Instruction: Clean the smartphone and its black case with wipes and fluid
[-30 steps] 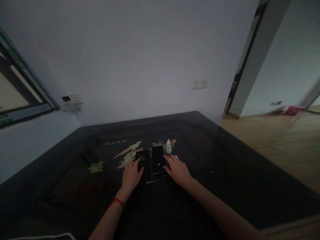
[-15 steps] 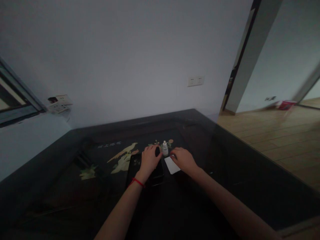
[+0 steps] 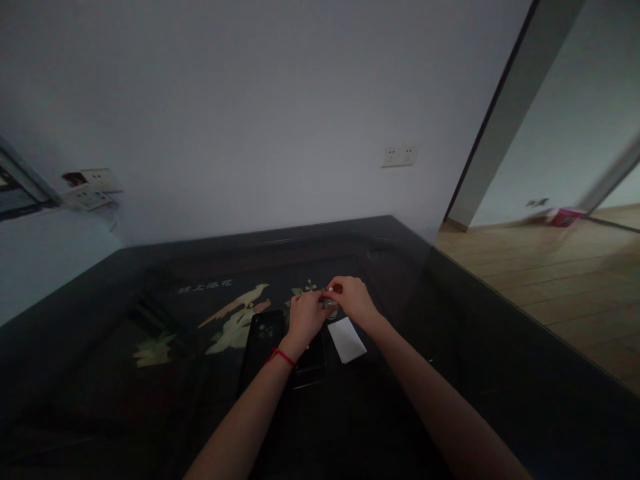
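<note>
A small clear bottle (image 3: 333, 310) with a white top stands on the dark table, mostly covered by my fingers. My left hand (image 3: 305, 320), with a red cord at the wrist, grips its side. Above it my right hand (image 3: 351, 297) pinches the top of the bottle, thumb and fingers together. Just in front lies a folded white sheet (image 3: 347, 340), apart from both hands. To the left a black phone case (image 3: 259, 343) with camera holes lies flat. Another flat black object (image 3: 311, 358), perhaps a phone, is partly hidden below my left hand.
The glossy dark table (image 3: 400, 267) carries an inlaid bird pattern (image 3: 240, 303) and meets a pale wall (image 3: 250, 133). Wall sockets (image 3: 399, 157) sit behind it. Beyond the table's right edge is a wooden floor with a red bucket (image 3: 567, 217).
My right hand has moved left from above the white sheet to the bottle's top. My left hand has shifted right off the black object onto the bottle. The view has turned slightly.
</note>
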The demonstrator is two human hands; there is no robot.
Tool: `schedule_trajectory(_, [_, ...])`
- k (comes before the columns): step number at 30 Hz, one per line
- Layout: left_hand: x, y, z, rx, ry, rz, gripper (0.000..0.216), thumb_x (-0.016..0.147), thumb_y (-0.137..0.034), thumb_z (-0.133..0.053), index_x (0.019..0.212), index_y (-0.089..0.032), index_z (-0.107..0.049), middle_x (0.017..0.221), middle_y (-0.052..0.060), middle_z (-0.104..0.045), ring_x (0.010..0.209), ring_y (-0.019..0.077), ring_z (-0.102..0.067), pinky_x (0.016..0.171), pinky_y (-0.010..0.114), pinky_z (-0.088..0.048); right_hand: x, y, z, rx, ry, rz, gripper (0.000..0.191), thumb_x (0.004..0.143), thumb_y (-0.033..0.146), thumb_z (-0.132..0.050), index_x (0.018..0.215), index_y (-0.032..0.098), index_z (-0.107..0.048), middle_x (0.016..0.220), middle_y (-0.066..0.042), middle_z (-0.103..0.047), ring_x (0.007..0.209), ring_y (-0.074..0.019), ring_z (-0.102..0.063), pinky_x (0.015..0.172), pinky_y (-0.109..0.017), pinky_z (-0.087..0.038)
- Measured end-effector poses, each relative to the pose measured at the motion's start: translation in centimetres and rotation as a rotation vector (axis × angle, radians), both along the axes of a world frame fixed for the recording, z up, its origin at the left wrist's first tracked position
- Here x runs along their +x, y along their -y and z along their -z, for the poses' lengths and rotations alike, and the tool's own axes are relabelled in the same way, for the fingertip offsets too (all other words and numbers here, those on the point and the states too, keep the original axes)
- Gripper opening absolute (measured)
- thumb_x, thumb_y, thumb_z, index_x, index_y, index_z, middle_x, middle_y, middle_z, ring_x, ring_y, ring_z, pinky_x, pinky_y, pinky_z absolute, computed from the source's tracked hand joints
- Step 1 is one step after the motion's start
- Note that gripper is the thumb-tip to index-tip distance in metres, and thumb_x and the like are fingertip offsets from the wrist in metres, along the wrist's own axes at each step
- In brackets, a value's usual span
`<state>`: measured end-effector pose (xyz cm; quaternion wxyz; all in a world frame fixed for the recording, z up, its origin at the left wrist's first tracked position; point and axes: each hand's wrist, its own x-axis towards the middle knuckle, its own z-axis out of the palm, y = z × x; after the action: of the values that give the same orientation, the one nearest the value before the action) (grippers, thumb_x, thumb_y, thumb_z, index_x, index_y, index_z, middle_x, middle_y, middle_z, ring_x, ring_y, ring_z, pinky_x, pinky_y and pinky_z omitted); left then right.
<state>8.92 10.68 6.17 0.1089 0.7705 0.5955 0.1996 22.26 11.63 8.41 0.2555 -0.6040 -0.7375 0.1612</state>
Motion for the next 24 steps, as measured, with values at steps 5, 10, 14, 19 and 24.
schedule_trajectory(5, [-0.2, -0.3, 0.2, -0.017, -0.006, 0.002, 0.029, 0.078, -0.042, -0.064, 0.096, -0.021, -0.069, 0.092, 0.007, -0.073, 0.093, 0.0251, -0.065, 0.086, 0.035, -0.040, 0.7, -1.1, 0.8, -0.040, -0.153, -0.084, 0.022, 0.078, 0.021, -0.068, 0.100, 0.018, -0.069, 0.090, -0.003, -0.074, 0.082, -0.0137, -0.069, 0.073, -0.021, -0.049])
schedule_trajectory(10, [-0.2, -0.5, 0.4, -0.015, -0.011, 0.026, 0.029, 0.078, -0.042, -0.063, 0.098, -0.021, -0.068, 0.093, 0.006, -0.073, 0.094, 0.0246, -0.065, 0.087, 0.036, -0.039, 1.2, -1.6, 1.4, -0.049, -0.227, -0.114, 0.014, 0.077, 0.018, -0.067, 0.089, 0.015, -0.073, 0.085, -0.005, -0.074, 0.080, -0.0161, -0.069, 0.074, -0.024, -0.051])
schedule_trajectory(14, [-0.2, -0.5, 0.4, -0.011, -0.015, 0.035, 0.029, 0.078, -0.042, -0.064, 0.096, -0.020, -0.068, 0.093, 0.005, -0.073, 0.092, 0.0238, -0.065, 0.086, 0.035, -0.039, 1.4, -1.3, 0.9, -0.016, -0.250, -0.165, 0.014, 0.079, 0.016, -0.064, 0.090, 0.017, -0.074, 0.089, -0.003, -0.074, 0.084, -0.0155, -0.068, 0.079, -0.025, -0.050])
schedule_trajectory(19, [-0.3, -0.4, 0.2, 0.000, -0.021, 0.046, 0.025, 0.078, -0.041, -0.064, 0.091, -0.019, -0.068, 0.091, 0.004, -0.073, 0.089, 0.0234, -0.065, 0.085, 0.035, -0.039, 1.6, -1.1, 0.4, 0.014, -0.266, -0.180, 0.021, 0.082, 0.015, -0.060, 0.099, 0.017, -0.072, 0.093, -0.003, -0.074, 0.084, -0.0150, -0.068, 0.078, -0.026, -0.051])
schedule_trajectory(24, [-0.3, -0.4, 0.2, 0.003, -0.031, 0.048, 0.026, 0.078, -0.042, -0.064, 0.091, -0.020, -0.068, 0.090, 0.003, -0.073, 0.089, 0.0230, -0.065, 0.084, 0.034, -0.040, 1.5, -1.2, 0.6, 0.034, -0.255, -0.132, 0.022, 0.077, 0.013, -0.065, 0.097, 0.016, -0.073, 0.089, -0.006, -0.075, 0.081, -0.0170, -0.069, 0.076, -0.028, -0.052])
